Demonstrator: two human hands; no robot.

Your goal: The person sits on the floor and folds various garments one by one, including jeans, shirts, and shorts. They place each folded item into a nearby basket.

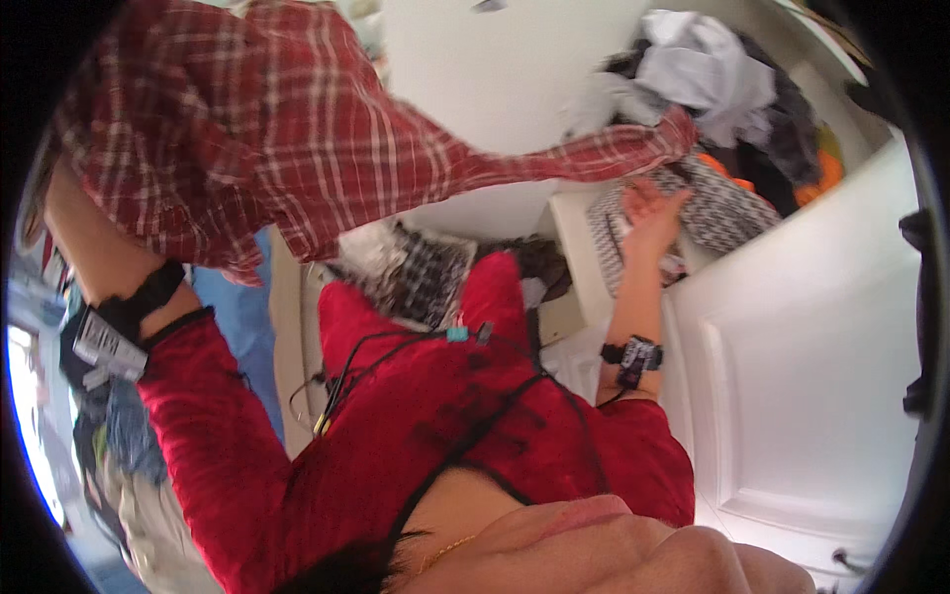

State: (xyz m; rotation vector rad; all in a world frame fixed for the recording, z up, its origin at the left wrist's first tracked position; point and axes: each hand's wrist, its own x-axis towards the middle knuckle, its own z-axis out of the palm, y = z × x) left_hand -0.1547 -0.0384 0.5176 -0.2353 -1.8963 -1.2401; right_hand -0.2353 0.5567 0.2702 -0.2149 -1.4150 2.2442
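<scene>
A red plaid shirt (319, 126) is spread in the air across the upper left, one sleeve stretched out to the right. My left forearm rises behind its left part; the left hand itself is hidden there, so its hold on the cloth does not show. My right hand (653, 215) has its fingers apart, just below the sleeve's end, over a black-and-white patterned cloth (724, 211). Whether it touches that cloth is unclear. Beyond it lies a heap of clothes with a white garment (701, 74) on top and orange cloth (820, 174) at its side.
A white panelled door (801, 341) stands at the right, close to my right arm. Below the shirt, more folded cloths (430, 275) lie in a lower compartment. Blue cloth (249, 334) and several hanging garments (137, 438) are at the left. Black cables cross my lap.
</scene>
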